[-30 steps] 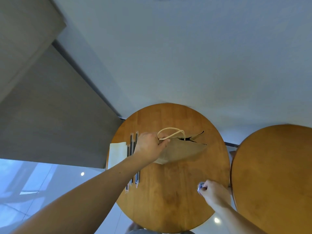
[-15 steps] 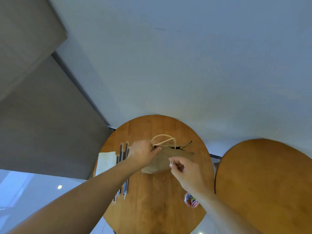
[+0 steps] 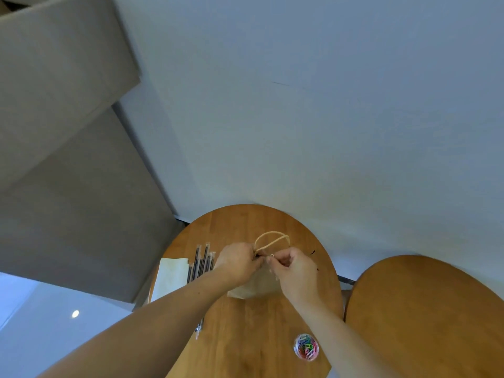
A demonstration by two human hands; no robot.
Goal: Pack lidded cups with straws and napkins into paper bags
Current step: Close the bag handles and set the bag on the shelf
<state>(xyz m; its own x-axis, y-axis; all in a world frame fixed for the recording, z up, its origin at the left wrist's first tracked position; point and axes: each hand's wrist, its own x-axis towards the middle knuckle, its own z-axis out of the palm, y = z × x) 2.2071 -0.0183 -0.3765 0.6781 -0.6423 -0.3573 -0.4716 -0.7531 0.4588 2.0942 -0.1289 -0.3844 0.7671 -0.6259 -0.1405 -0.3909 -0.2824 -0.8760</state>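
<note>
**One bag, two hands at its mouth**

One paper bag [image 3: 256, 287] lies mid-counter [image 3: 245, 336], its two cord handles [image 3: 270, 237] pointing toward the far edge. The curled fingers of your left hand [image 3: 236, 261] pinch the bag's top edge. The fingers of your right hand [image 3: 296, 271] pinch one small paper clip [image 3: 272, 255] against that same edge. By the left edge lie about six wrapped straws [image 3: 201, 261], partly under your forearm, beside one stack of napkins [image 3: 171, 276]. One tub of coloured clips [image 3: 306, 347] sits near the near-right edge. A second counter [image 3: 422, 309] stands to the right.
</note>
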